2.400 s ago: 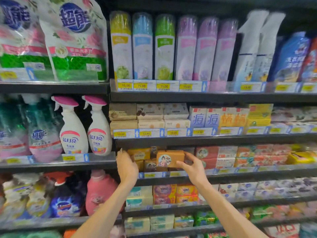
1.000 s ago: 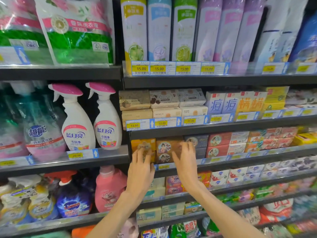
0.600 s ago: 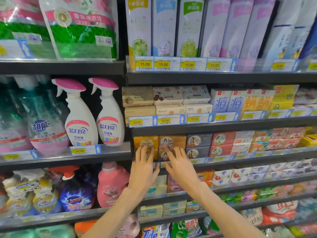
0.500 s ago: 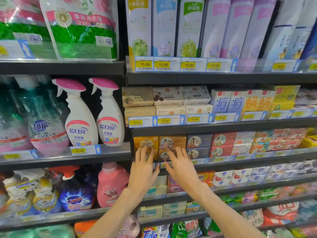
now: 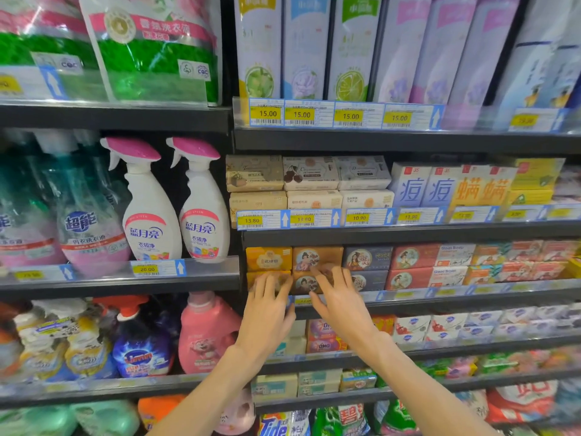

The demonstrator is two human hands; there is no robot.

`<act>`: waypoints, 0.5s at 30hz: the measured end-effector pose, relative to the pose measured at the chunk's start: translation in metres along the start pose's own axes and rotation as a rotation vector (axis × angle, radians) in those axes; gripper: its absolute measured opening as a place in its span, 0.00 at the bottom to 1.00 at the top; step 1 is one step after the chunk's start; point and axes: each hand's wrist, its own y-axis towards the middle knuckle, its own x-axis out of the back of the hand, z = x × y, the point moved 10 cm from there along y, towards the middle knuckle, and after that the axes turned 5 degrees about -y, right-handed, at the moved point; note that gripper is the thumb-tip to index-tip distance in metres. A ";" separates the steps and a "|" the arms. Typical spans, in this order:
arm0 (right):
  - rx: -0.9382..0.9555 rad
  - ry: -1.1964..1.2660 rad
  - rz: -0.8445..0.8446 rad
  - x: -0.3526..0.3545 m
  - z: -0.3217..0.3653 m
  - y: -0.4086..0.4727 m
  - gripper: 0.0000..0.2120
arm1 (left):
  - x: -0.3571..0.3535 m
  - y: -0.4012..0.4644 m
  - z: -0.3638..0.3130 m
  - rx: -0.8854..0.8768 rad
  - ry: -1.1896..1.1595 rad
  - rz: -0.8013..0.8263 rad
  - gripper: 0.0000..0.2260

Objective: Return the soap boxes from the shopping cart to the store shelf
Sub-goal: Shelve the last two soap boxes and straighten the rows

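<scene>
The soap boxes sit two high at the left end of a dark store shelf (image 5: 408,305). The tan soap box (image 5: 317,257) with a round portrait on its front lies on top of another tan box (image 5: 303,283), and just left of them a yellow soap box (image 5: 268,259) lies on a lower yellow box (image 5: 255,278). The right hand (image 5: 338,305) is flat and spread, its fingertips (image 5: 317,272) lying against the seam between the two tan boxes; it holds nothing. The left hand (image 5: 265,313) is also spread with fingers straight, its fingertips (image 5: 272,283) on the front of the lower yellow box, gripping nothing. Motion blur hides whether the tips press or only touch.

Right of the tan stack stand dark blue boxes (image 5: 366,258), then red boxes (image 5: 408,256), all two high. A strip of price tags (image 5: 303,300) runs along the shelf lip, partly covered by both hands. On the shelf above lie beige boxes (image 5: 254,173), with blue and orange boxes further right. To the left, two white spray bottles (image 5: 151,212) with pink triggers stand on a separate shelf, and a pink jug (image 5: 204,335) stands below them.

Both forearms rise from the near bottom edge and converge toward the shelf, palms facing the boxes, backs of the hands toward the camera.
</scene>
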 end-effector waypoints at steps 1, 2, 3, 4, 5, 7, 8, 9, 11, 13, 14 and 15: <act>-0.001 0.005 0.001 0.000 0.000 -0.001 0.22 | -0.001 -0.001 -0.002 -0.008 -0.004 0.003 0.24; -0.002 0.012 -0.003 0.000 0.000 -0.002 0.21 | -0.002 -0.003 -0.003 -0.009 -0.011 0.002 0.24; 0.002 0.020 -0.009 0.000 0.001 -0.003 0.19 | -0.003 -0.004 -0.003 -0.007 -0.018 -0.003 0.24; 0.012 0.024 -0.013 -0.001 0.002 -0.005 0.18 | -0.003 -0.004 -0.002 -0.005 -0.021 -0.009 0.23; 0.022 0.025 -0.009 -0.003 0.003 -0.007 0.17 | -0.004 -0.005 -0.001 -0.008 -0.016 -0.014 0.23; 0.027 0.027 0.007 -0.010 0.004 -0.010 0.16 | -0.007 -0.005 -0.002 -0.029 0.005 -0.005 0.23; 0.028 0.022 0.015 -0.013 0.004 -0.012 0.16 | -0.008 -0.004 -0.003 -0.046 0.014 0.003 0.23; 0.031 0.014 0.023 -0.016 0.004 -0.013 0.17 | -0.009 -0.003 -0.006 -0.063 0.019 0.009 0.23; 0.038 0.002 0.029 -0.019 0.004 -0.013 0.18 | -0.011 -0.001 -0.012 -0.095 0.024 0.018 0.23; 0.054 -0.002 0.033 -0.018 0.004 -0.013 0.19 | -0.013 0.002 -0.017 -0.103 0.020 0.020 0.23; 0.064 -0.002 0.037 -0.018 0.003 -0.012 0.19 | -0.014 0.003 -0.017 -0.095 0.016 0.021 0.23; 0.072 0.001 0.037 -0.018 0.002 -0.012 0.19 | -0.015 0.004 -0.017 -0.086 0.015 0.021 0.24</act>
